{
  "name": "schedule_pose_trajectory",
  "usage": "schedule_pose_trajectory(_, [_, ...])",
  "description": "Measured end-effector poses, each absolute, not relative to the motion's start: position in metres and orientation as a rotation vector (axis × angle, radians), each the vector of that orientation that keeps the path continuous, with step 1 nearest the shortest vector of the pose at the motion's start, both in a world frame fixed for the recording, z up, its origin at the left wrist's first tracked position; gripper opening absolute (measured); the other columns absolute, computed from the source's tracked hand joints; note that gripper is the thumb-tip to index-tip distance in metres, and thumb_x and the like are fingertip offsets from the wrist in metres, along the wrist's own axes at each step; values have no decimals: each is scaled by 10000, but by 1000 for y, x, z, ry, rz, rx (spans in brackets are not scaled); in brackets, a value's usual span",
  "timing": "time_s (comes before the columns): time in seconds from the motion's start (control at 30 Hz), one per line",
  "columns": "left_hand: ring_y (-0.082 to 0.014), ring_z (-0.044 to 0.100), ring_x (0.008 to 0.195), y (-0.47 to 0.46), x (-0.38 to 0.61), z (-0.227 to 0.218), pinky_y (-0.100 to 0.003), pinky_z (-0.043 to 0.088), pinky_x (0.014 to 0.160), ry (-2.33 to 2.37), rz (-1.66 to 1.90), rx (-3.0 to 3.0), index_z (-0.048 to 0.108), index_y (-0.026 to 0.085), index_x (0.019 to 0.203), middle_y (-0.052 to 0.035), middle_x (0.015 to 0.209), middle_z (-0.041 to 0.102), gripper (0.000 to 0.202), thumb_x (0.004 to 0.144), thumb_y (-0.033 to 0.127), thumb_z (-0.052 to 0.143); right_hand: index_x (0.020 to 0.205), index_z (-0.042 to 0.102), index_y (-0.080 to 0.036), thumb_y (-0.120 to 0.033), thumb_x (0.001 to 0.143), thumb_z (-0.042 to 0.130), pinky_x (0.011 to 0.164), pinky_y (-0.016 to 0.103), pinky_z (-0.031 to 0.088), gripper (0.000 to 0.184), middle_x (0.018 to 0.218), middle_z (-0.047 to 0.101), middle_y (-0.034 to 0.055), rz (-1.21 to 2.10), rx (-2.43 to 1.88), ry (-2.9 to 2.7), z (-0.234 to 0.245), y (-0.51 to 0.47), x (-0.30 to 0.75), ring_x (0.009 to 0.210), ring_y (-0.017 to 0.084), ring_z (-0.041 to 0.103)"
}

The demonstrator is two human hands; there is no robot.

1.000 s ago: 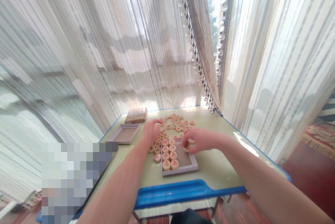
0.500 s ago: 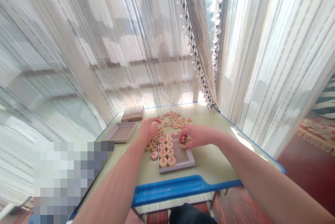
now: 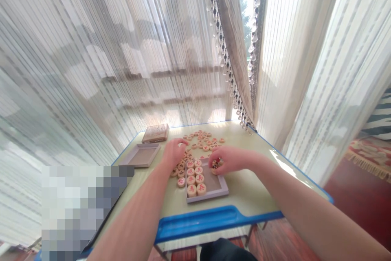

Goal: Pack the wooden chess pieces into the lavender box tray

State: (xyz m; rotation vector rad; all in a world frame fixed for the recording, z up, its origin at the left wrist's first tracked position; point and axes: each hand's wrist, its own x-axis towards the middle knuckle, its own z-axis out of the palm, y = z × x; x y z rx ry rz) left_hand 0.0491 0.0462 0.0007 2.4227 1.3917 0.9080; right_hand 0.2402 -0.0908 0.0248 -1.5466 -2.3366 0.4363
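Observation:
My right hand (image 3: 225, 159) is curled round round wooden Chinese chess pieces (image 3: 214, 170) at the right edge of a shallow pale box tray (image 3: 210, 194); the fingers partly cover them. Inside the tray, two columns of red-marked pieces (image 3: 191, 190) lie face up on the left side, with bare floor to their right. My left hand (image 3: 174, 151) is over the left side of the loose pieces, fingers bent but apart, with nothing visible held in them. Several loose pieces (image 3: 181, 173) lie beside the tray, close to my left wrist.
More Chinese chess pieces (image 3: 206, 148) are scattered beyond the tray. A second shallow tray (image 3: 140, 165) stands at the left, with a flat printed box (image 3: 155, 132) behind it. The pale tabletop (image 3: 250, 187) has a blue rim (image 3: 198, 222). Curtains hang behind.
The view has shifted slightly. Both hands stay almost in place; the left fingers have moved a little, while the right hand keeps its grip. The pieces in the tray look unchanged.

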Motion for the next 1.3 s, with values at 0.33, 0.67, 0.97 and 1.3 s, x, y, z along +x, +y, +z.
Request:
schedule_pose_trajectory(0.33, [-197, 602, 908, 45, 51, 1, -292, 421, 855, 1411, 902, 2419, 709, 210, 817, -43, 924, 697, 295, 720, 215, 431, 870, 673, -245, -345, 666, 623, 645, 231, 423, 232, 872, 629, 8, 496, -1594, -2319, 22, -88, 244, 755, 150, 562])
schedule_pose_trajectory(0.67, [-208, 592, 948, 48, 53, -4, -310, 421, 886, 1396, 843, 2476, 700, 198, 844, -56, 961, 688, 277, 760, 229, 438, 996, 603, -210, -296, 586, 677, 682, 260, 409, 425, 923, 600, 37, 417, -1600, -2343, 24, -92, 236, 816, 178, 529])
schedule_pose_trajectory(0.97, [-186, 587, 971, 50, 54, 0, -276, 437, 868, 1412, 669, 2321, 671, 189, 964, -39, 1046, 669, 361, 747, 183, 383, 801, 579, -170, -368, 776, 521, 628, 250, 354, 208, 716, 525, 9, -30, -1545, -1830, 12, -63, 256, 689, 134, 468])
schedule_pose_trajectory(1.3, [-221, 505, 1137, 49, 46, 5, -320, 364, 988, 1398, 342, 2616, 612, 237, 1124, -69, 1249, 553, 435, 714, 250, 467, 667, 580, -173, -350, 792, 444, 561, 248, 306, 256, 592, 496, -10, -78, -1730, -1533, -18, -34, 284, 592, 123, 443])
